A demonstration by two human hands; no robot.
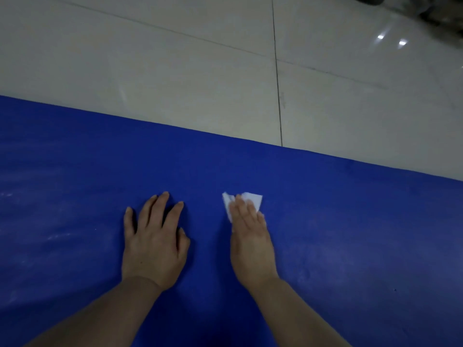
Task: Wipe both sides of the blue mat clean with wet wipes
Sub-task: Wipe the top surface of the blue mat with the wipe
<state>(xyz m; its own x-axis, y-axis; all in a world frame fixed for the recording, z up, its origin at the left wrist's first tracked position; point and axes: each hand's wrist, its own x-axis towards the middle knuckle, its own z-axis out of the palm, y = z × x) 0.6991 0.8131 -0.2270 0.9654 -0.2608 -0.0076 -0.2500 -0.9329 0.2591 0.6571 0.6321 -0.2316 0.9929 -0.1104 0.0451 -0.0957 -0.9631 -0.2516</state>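
Note:
The blue mat [338,221] lies flat on the floor and fills the lower half of the view, its far edge running diagonally from left down to right. My left hand [154,242] rests palm down on the mat with the fingers spread. My right hand [250,236] presses a white wet wipe [254,199] flat onto the mat with straight fingers; the wipe sticks out beyond the fingertips and most of it is hidden under the hand. Pale streaks show on the mat at the left.
Beyond the mat lies a light grey tiled floor [175,71] with dark grout lines. Some dark objects [426,8] sit at the top right corner, too blurred to identify.

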